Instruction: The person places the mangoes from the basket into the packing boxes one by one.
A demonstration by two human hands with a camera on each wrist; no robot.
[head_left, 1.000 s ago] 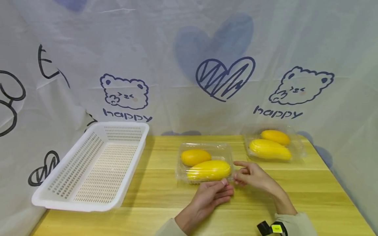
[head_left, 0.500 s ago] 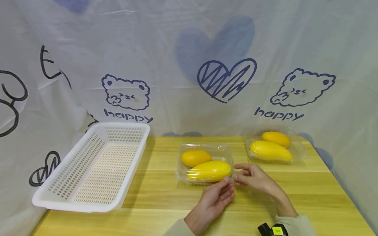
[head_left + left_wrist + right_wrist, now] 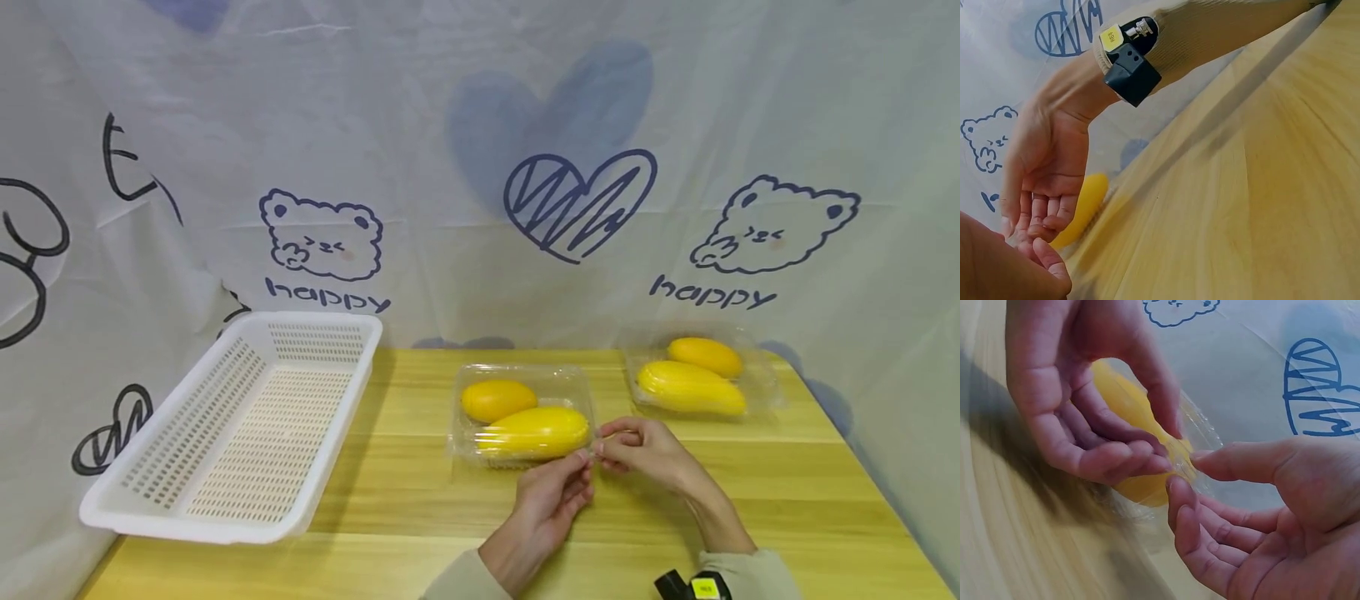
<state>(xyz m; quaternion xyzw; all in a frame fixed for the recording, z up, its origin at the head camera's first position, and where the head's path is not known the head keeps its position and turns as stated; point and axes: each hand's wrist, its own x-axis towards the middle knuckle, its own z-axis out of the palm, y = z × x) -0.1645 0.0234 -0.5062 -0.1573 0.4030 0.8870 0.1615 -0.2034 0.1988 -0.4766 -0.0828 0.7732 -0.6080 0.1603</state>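
In the head view, a clear plastic clamshell box [image 3: 558, 385] sits mid-table. Inside it lie an orange-yellow oval fruit [image 3: 498, 401] and a longer, brighter yellow fruit [image 3: 534, 432]. My left hand [image 3: 546, 502] comes from the near side and pinches the box's near right corner between thumb and fingers. From the right, my right hand [image 3: 647, 454] pinches the plastic edge at that same corner. The right wrist view has the left hand [image 3: 1079, 406] and the right hand [image 3: 1266, 519] meeting there, fingertips close together around the clear plastic [image 3: 1180, 452].
At the left stands a white perforated plastic basket [image 3: 258, 442]. A second clear box [image 3: 759, 379], holding two yellow fruits, sits at the back right of the wooden table [image 3: 405, 542]. Behind hangs a printed white cloth [image 3: 442, 250].
My left hand has shifted slightly right and its fingers have curled in closer at the box's corner. The right hand and the box hardly move.
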